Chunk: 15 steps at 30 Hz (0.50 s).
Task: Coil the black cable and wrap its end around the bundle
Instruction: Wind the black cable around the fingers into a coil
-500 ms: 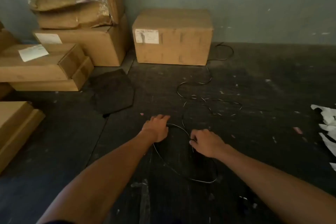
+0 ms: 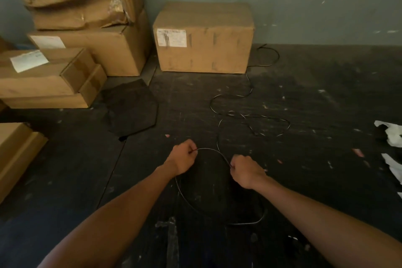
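Observation:
A thin black cable (image 2: 250, 89) snakes over the dark floor from behind a cardboard box towards me. My left hand (image 2: 183, 159) grips the cable in a curled fist. My right hand (image 2: 245, 171) pinches it about a hand's width to the right. Between the two hands the cable rises in an arc. Below them one wide loop (image 2: 217, 211) of cable hangs down and curves back under my right forearm. The far end of the cable lies by the wall behind the box.
A cardboard box (image 2: 204, 37) stands against the wall ahead. Stacked boxes (image 2: 82, 28) fill the left corner, with more along the left edge. A dark flat mat (image 2: 130, 109) lies on the floor. White crumpled paper (image 2: 389, 137) sits at the right edge.
Both hands have lifted slightly off the floor and drawn the cable up into an arc between them. The loop below them has grown wider.

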Available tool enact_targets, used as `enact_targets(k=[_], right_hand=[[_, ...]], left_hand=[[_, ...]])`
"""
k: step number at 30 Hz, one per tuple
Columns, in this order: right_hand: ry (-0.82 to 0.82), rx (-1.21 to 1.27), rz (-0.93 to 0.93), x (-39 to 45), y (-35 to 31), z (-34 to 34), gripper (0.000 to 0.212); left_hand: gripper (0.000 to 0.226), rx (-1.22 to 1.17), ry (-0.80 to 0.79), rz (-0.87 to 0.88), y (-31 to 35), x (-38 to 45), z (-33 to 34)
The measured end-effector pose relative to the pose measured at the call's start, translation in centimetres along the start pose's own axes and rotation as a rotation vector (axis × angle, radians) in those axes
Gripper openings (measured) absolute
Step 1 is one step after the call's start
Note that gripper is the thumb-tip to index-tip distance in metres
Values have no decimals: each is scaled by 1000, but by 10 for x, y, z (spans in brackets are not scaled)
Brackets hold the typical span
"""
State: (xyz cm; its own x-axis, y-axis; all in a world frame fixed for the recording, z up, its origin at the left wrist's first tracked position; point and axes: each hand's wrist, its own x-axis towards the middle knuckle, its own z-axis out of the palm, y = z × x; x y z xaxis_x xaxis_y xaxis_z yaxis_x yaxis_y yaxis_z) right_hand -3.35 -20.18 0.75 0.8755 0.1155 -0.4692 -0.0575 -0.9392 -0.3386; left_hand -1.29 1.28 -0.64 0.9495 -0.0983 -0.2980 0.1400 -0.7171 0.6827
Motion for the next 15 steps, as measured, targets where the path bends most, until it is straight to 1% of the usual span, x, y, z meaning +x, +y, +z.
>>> enact_targets(k=[2, 4, 7, 9, 11, 12, 13, 15], right_hand=[[73, 88, -41, 0, 5, -15, 10], [198, 157, -99, 0, 7, -34, 11], [410, 221, -179, -3, 4, -67, 14], [511, 312, -239, -5, -2, -90, 14], [536, 473, -303, -10, -10, -111, 12], [520, 588, -326, -14, -16, -121, 12], [487, 725, -336, -18, -21, -131, 13], [383, 1038, -337, -29, -32, -149, 13]], left_hand=[[5, -184, -41, 32, 7, -7, -10], [10, -306, -73, 79, 18, -16, -22], [21, -392, -117, 131, 43, -28, -41], [29, -441, -152, 195, 63, -36, -50], [32, -463, -205, 275, 84, -44, -59], [30, -437, -226, 323, 94, -49, -62], [28, -379, -234, 375, 103, -53, -65], [23, -215, -183, 478, 119, -59, -72]])
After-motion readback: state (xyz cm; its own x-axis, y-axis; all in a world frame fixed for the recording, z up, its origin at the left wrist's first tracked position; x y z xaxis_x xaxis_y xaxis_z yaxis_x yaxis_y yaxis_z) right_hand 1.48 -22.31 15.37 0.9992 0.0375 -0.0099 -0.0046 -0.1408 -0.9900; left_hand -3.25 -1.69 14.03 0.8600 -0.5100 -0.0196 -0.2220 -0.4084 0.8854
